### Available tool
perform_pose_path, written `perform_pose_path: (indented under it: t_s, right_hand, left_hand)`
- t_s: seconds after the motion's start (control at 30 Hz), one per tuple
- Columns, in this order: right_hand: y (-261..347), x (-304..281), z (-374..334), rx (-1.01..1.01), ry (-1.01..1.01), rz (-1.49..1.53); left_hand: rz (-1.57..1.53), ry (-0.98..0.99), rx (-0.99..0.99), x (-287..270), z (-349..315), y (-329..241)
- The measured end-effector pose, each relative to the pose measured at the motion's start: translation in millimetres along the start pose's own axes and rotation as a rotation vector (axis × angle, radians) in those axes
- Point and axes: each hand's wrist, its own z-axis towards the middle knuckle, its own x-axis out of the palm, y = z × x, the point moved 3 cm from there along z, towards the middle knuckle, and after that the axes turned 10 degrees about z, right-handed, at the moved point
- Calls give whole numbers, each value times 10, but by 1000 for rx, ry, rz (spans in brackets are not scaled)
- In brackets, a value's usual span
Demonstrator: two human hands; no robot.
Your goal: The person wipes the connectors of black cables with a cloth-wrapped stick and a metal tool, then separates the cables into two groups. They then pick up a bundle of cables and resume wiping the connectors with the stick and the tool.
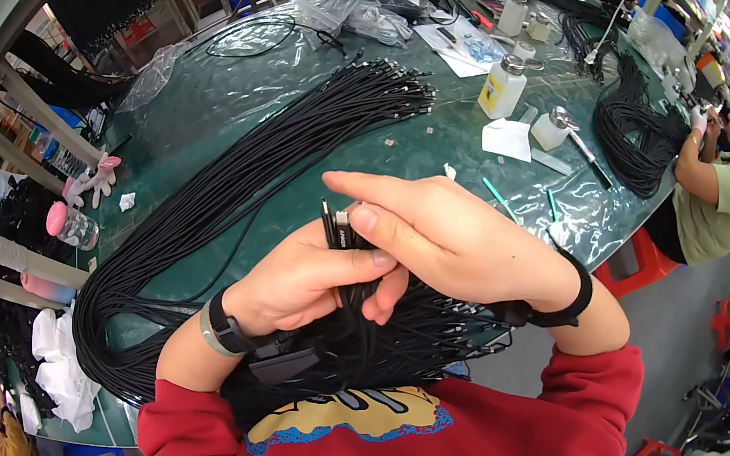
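Only the head view to go on here, so I'm using the long black cable bundle (235, 180) as my landmark. It's stretching across the green table (404, 154) and bending round at its near end.

Progress-wise, looks like we're catching things midway, imo. A small bunch of cables (344, 236) is already sitting gathered in the fist, just right of the long bundle, plug ends poking up. The rest isn't sorted like that: a spread of loose cables (449, 330) is lying right of the long bundle's near bend, close to the red sweatshirt (493, 445), ends fanning every which way. Can't tell whether those or the long bundle are finished or waiting, and I'm not seeing a tie on the small bunch, though the fingers are hiding plenty.

Grip: the left hand (297, 274) is clamping the small bunch, thumb across the front, fingers curling round from behind. The right hand (453, 237) isn't closing on anything; its fingers are reaching out straight over the plugs, thumb standing apart from them, right beside the plug tips.

The small bunch itself is looking matt black and slim, with a pale metallic plug end and a thin dark tip showing next to it.
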Motion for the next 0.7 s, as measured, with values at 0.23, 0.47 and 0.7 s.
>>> perform_pose_path:
  t_s: [0.23,0.47,0.7]
  right_hand:
    - [-124,-96,95,-112,142,3]
    - [-24,127,239,-329,14,-294]
    - [-154,47,265,-43,24,-166]
  left_hand:
    - [-231,96,-149,19,32,109]
    - [-101,187,-191,25,4,141]
    - [10,96,-96,143,-91,220]
